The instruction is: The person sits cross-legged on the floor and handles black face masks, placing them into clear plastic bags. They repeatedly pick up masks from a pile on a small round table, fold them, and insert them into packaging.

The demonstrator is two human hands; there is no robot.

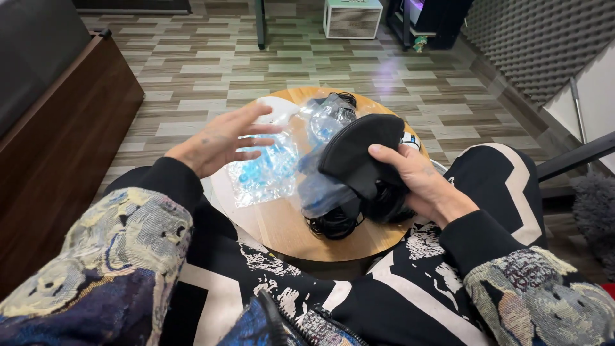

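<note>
My right hand [423, 182] grips a soft black pouch [360, 148] over a small round wooden table [282, 227]. Under the pouch lie a bundle of black cable [333, 224] and a clear plastic bag [320, 192]. My left hand [221, 141] hovers open, fingers spread, above the table's left side. It holds nothing and is just above a clear plastic bag with blue items [266, 170]. Another clear bag with a dark item [330, 116] lies at the table's far side.
A dark wooden cabinet [64, 147] stands to the left. My legs in black and white trousers [493, 186] flank the table. A white box [352, 18] and a table leg [261, 25] stand on the wood-pattern floor ahead. Grey foam panels [538, 45] line the right wall.
</note>
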